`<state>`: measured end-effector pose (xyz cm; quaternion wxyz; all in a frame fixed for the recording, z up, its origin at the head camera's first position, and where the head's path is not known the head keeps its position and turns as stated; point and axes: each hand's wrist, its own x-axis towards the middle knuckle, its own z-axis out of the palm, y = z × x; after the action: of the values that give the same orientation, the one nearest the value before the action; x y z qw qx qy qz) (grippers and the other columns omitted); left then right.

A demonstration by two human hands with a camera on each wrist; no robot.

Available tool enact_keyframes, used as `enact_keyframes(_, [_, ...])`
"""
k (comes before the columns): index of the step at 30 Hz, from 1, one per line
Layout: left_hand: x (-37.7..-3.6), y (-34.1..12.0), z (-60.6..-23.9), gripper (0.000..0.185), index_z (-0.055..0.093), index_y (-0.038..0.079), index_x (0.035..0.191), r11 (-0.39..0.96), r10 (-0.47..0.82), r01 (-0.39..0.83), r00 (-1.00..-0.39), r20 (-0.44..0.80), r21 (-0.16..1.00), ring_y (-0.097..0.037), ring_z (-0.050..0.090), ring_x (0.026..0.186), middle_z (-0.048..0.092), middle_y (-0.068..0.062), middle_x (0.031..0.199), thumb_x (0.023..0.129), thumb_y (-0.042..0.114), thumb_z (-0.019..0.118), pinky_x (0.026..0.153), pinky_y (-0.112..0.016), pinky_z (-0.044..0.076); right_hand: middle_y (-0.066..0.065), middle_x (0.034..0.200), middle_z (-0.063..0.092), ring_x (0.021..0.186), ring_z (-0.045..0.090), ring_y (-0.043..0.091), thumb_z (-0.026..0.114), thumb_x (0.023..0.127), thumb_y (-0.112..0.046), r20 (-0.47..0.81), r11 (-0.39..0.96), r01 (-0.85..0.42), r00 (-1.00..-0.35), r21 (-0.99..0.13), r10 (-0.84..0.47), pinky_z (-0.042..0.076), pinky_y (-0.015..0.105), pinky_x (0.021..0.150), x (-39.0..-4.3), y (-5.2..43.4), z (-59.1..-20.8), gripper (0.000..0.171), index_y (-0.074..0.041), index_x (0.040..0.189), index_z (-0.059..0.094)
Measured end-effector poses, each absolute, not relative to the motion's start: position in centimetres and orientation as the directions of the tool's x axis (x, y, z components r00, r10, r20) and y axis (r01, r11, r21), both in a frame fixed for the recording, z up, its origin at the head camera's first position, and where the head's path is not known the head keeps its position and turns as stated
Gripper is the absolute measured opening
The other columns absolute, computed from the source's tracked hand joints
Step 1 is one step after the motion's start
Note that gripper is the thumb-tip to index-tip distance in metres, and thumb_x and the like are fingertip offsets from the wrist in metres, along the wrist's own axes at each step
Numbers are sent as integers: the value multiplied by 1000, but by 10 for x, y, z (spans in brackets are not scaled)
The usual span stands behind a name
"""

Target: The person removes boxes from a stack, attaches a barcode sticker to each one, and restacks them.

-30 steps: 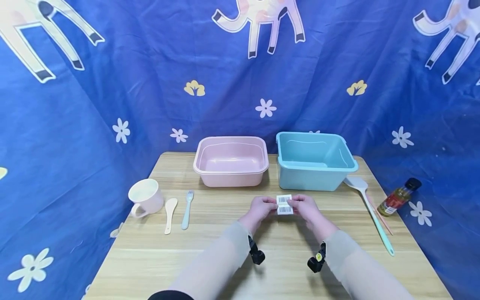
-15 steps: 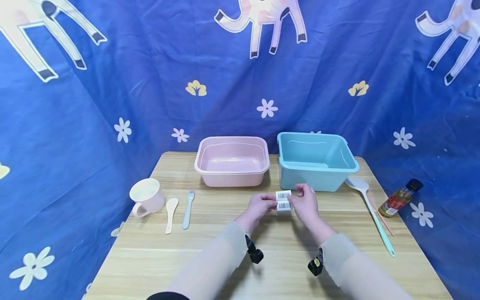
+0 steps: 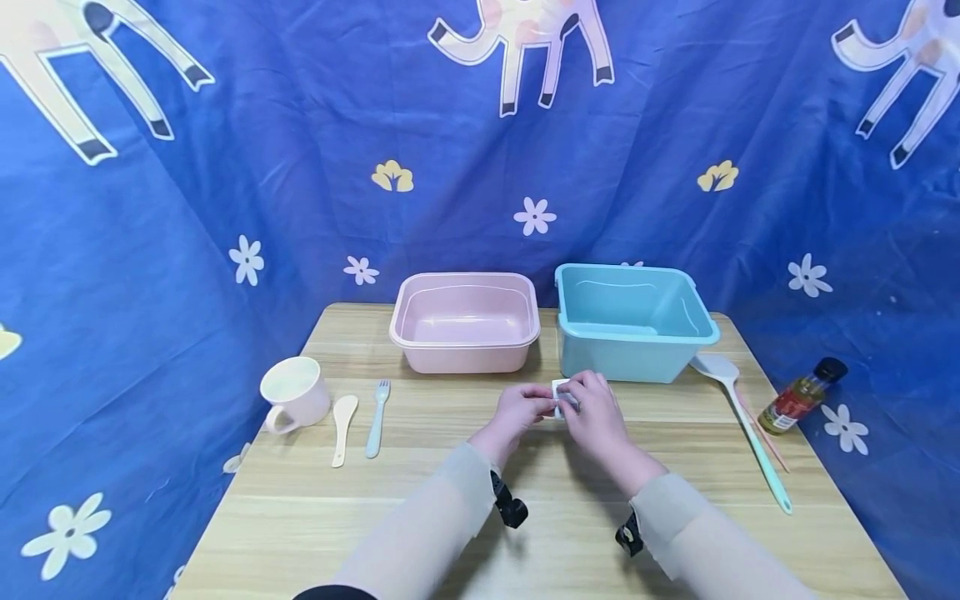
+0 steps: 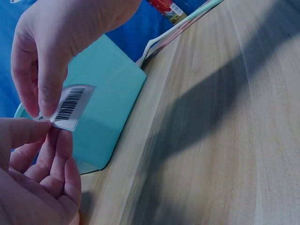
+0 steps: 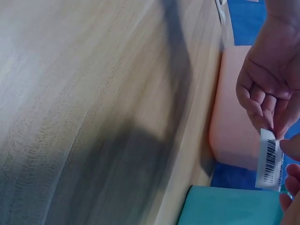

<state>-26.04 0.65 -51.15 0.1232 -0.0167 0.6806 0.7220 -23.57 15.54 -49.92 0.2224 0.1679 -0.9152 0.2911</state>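
A small white barcode label [image 4: 74,107] is held up over the table between both hands. My left hand [image 3: 516,414] pinches its left edge between thumb and fingertips, the other fingers curled below, as the left wrist view shows. My right hand [image 3: 596,417] comes from above at the label, its thumb and fingertips pinching near the left thumb. In the head view the right fingers cover most of the label. Black bars show on the label's face in the right wrist view, where only part of the right hand [image 5: 293,176] appears at the edge.
A pink basin [image 3: 465,358] and a blue basin [image 3: 630,358] stand behind the hands. At left are a mug [image 3: 300,400], a spoon [image 3: 342,425] and a fork [image 3: 377,421]. A long-handled turner [image 3: 753,442], a pink stick [image 3: 772,450] and a bottle [image 3: 795,402] lie at right.
My right hand has let go of the label's right edge, lifted, then come over its face, now covering most of it. The left hand keeps its pinch with little movement.
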Motion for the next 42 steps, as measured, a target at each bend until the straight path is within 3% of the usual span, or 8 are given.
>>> enact_keyframes(3, [-260, 7, -511, 18, 71, -6, 101, -49, 159, -208, -967, -198, 977, -29, 71, 85, 71, -6, 85, 84, -2, 71, 87, -49, 51, 3, 97, 59, 94, 50, 24, 79, 79, -2, 509, 771, -442, -842, -458, -180, 42, 40, 83, -236, 156, -500, 18, -6, 95, 73])
enact_keyframes(6, [-259, 6, -511, 17, 71, -7, 100, -52, 161, -202, -968, -192, 978, -23, 70, 78, 70, -7, 84, 85, -1, 71, 84, -46, 53, 3, 97, 59, 94, 51, 24, 79, 79, -1, 507, 769, -445, -842, -460, -184, 42, 40, 83, -236, 157, -501, 17, -5, 95, 73])
enact_keyframes(9, [-259, 6, -510, 15, 70, -8, 98, -57, 163, -199, -969, -187, 978, -14, 68, 71, 69, -4, 81, 84, -2, 71, 77, -38, 54, 3, 97, 59, 94, 51, 24, 79, 79, -1, 505, 767, -446, -843, -460, -187, 42, 40, 82, -235, 157, -502, 17, -5, 95, 74])
enact_keyframes(14, [-258, 5, -509, 14, 70, -8, 98, -59, 168, -200, -968, -188, 978, -13, 67, 71, 68, 0, 80, 84, -4, 70, 68, -27, 50, 2, 95, 58, 92, 51, 23, 79, 80, -2, 509, 773, -451, -839, -447, -195, 43, 39, 79, -235, 156, -503, 15, -5, 93, 74])
enact_keyframes(25, [-259, 1, -511, 15, 72, -6, 97, -35, 189, -181, -967, -171, 983, -13, 68, 76, 70, -11, 102, 84, 0, 70, 68, -26, 48, 0, 90, 60, 88, 51, 23, 80, 79, -2, 552, 773, -498, -800, -392, -236, 43, 40, 75, -234, 155, -503, 13, -6, 90, 74])
enact_keyframes(42, [-257, -2, -511, 17, 72, -7, 99, -21, 166, -179, -971, -173, 984, -13, 67, 74, 72, -6, 87, 84, 0, 71, 66, -25, 49, 0, 88, 60, 86, 52, 22, 75, 84, -3, 585, 769, -540, -763, -341, -276, 44, 40, 76, -235, 154, -507, 6, -6, 89, 73])
